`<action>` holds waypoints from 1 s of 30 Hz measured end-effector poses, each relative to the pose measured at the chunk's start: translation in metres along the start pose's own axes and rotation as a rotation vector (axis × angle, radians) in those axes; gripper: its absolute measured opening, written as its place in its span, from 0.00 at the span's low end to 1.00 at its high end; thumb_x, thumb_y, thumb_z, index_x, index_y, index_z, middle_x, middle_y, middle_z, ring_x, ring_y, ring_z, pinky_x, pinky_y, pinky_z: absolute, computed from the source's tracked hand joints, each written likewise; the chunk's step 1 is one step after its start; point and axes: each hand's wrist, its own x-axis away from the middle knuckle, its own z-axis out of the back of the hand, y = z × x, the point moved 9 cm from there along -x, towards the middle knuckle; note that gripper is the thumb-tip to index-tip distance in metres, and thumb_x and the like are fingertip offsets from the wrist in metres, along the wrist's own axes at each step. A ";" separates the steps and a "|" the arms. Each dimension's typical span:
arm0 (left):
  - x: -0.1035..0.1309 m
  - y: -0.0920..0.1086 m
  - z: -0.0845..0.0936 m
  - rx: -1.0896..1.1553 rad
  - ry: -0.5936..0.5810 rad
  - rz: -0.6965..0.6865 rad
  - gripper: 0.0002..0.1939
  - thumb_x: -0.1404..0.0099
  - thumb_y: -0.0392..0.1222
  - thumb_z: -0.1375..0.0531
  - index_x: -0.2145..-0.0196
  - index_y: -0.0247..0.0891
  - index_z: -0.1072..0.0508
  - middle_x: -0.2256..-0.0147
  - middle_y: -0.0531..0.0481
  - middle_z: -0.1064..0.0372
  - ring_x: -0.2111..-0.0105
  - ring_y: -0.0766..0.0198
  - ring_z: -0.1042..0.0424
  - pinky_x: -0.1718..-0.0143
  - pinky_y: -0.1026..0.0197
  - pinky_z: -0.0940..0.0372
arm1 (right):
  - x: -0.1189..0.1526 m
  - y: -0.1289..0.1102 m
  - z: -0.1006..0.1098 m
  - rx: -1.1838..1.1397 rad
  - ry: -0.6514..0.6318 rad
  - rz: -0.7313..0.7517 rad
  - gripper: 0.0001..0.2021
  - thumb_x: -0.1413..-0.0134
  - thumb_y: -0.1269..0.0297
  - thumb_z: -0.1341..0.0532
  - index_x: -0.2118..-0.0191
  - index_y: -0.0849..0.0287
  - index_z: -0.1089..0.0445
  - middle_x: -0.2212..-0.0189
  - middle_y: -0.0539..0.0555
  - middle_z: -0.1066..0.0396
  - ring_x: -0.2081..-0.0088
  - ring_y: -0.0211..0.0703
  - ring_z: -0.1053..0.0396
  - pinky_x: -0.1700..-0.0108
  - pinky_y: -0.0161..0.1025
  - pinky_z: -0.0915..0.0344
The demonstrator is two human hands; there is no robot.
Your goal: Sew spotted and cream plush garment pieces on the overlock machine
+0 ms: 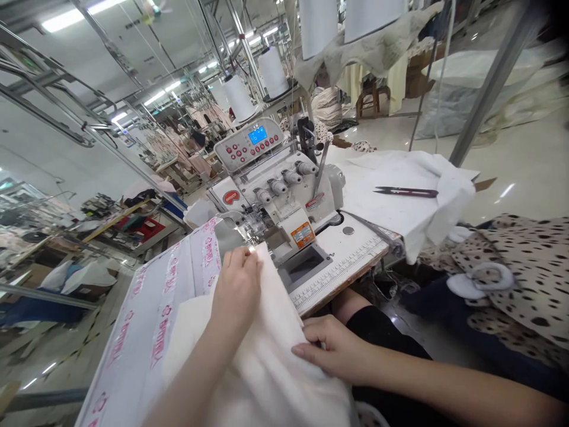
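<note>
A piece of cream fabric (pixel 271 338) lies over the front of the table, its upper corner at the needle area of a white overlock sewing machine (pixel 288 196). My left hand (pixel 237 287) presses on the fabric close to the presser foot (pixel 253 240), palm down, fingers together and bent at the tips. Lower right, my right hand (pixel 329 350) pinches the fabric's right edge between thumb and fingers, just off the table's front edge. The machine's panel (pixel 249 145) shows a lit blue display.
Thread snips (pixel 405 192) rest on white cloth (pixel 377 169) to the machine's right. Spotted fabric (pixel 528 267) is heaped at far right. A sheet printed with pink characters (pixel 146 314) covers the table's left side. Thread cones (pixel 273 71) stand behind the machine.
</note>
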 end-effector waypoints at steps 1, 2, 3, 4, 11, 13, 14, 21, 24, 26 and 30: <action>0.003 0.003 0.000 0.006 0.008 -0.003 0.15 0.33 0.39 0.55 0.60 0.29 0.31 0.62 0.41 0.39 0.62 0.56 0.42 0.61 0.55 0.40 | 0.000 -0.001 0.000 0.001 0.002 -0.001 0.24 0.43 0.50 0.50 0.83 0.62 0.50 0.81 0.48 0.47 0.77 0.32 0.48 0.74 0.31 0.48; 0.007 0.006 0.000 0.011 0.021 -0.004 0.16 0.33 0.40 0.54 0.56 0.28 0.33 0.60 0.41 0.39 0.61 0.55 0.41 0.59 0.55 0.40 | -0.001 -0.001 0.001 0.000 0.001 -0.001 0.24 0.43 0.49 0.50 0.83 0.62 0.50 0.81 0.48 0.47 0.77 0.32 0.47 0.74 0.31 0.48; 0.010 0.009 0.000 0.012 0.031 -0.005 0.17 0.33 0.41 0.54 0.52 0.28 0.36 0.58 0.40 0.39 0.59 0.54 0.41 0.57 0.54 0.40 | -0.001 -0.002 0.001 0.001 0.001 0.000 0.24 0.43 0.49 0.50 0.82 0.62 0.49 0.81 0.48 0.46 0.77 0.32 0.47 0.74 0.31 0.48; 0.012 0.011 -0.001 0.013 0.036 -0.008 0.18 0.33 0.41 0.54 0.49 0.29 0.38 0.56 0.40 0.40 0.57 0.53 0.42 0.55 0.53 0.41 | -0.001 -0.003 0.001 0.004 0.002 0.000 0.24 0.43 0.48 0.50 0.82 0.62 0.49 0.81 0.48 0.46 0.77 0.32 0.47 0.74 0.31 0.48; 0.012 0.013 -0.009 -0.009 0.021 0.002 0.22 0.33 0.44 0.52 0.45 0.32 0.42 0.50 0.40 0.42 0.56 0.52 0.43 0.52 0.51 0.42 | -0.004 -0.004 0.007 0.043 0.024 0.007 0.24 0.43 0.50 0.50 0.83 0.62 0.50 0.81 0.48 0.47 0.77 0.33 0.48 0.74 0.32 0.50; 0.008 0.011 -0.010 -0.007 0.019 0.016 0.22 0.33 0.44 0.52 0.45 0.32 0.41 0.51 0.40 0.41 0.56 0.53 0.43 0.52 0.52 0.42 | -0.007 -0.005 0.011 0.059 0.038 0.003 0.23 0.44 0.51 0.49 0.83 0.62 0.50 0.82 0.48 0.48 0.78 0.33 0.48 0.75 0.33 0.51; 0.007 0.009 -0.011 -0.005 0.015 0.023 0.22 0.34 0.44 0.52 0.45 0.32 0.41 0.51 0.40 0.41 0.55 0.52 0.43 0.52 0.52 0.42 | -0.009 -0.004 0.012 0.069 0.042 -0.001 0.23 0.44 0.52 0.49 0.83 0.62 0.50 0.82 0.47 0.48 0.78 0.32 0.49 0.75 0.32 0.52; 0.002 -0.002 -0.014 0.082 0.001 0.052 0.21 0.34 0.45 0.51 0.46 0.35 0.39 0.52 0.39 0.40 0.54 0.51 0.43 0.52 0.49 0.43 | -0.010 -0.005 0.019 0.086 0.019 -0.001 0.17 0.45 0.60 0.46 0.80 0.62 0.46 0.80 0.47 0.46 0.76 0.32 0.48 0.74 0.31 0.51; 0.007 -0.016 -0.008 0.269 0.007 0.101 0.17 0.33 0.43 0.52 0.50 0.37 0.35 0.53 0.44 0.39 0.54 0.55 0.41 0.50 0.53 0.43 | -0.005 -0.011 0.025 0.059 -0.055 -0.029 0.17 0.45 0.60 0.44 0.80 0.62 0.47 0.81 0.46 0.48 0.77 0.32 0.49 0.75 0.30 0.52; 0.010 -0.031 -0.004 0.347 0.018 0.200 0.14 0.34 0.43 0.52 0.56 0.37 0.33 0.56 0.45 0.37 0.56 0.58 0.38 0.53 0.57 0.42 | -0.002 -0.020 0.031 0.031 -0.099 -0.050 0.20 0.46 0.56 0.43 0.81 0.62 0.49 0.81 0.45 0.51 0.77 0.31 0.51 0.76 0.30 0.54; 0.012 -0.046 -0.002 0.345 -0.013 0.322 0.11 0.36 0.42 0.52 0.66 0.37 0.33 0.64 0.46 0.37 0.63 0.59 0.37 0.61 0.59 0.40 | 0.004 -0.040 0.044 0.015 -0.078 -0.020 0.23 0.49 0.54 0.39 0.83 0.62 0.49 0.82 0.46 0.50 0.78 0.31 0.50 0.77 0.30 0.53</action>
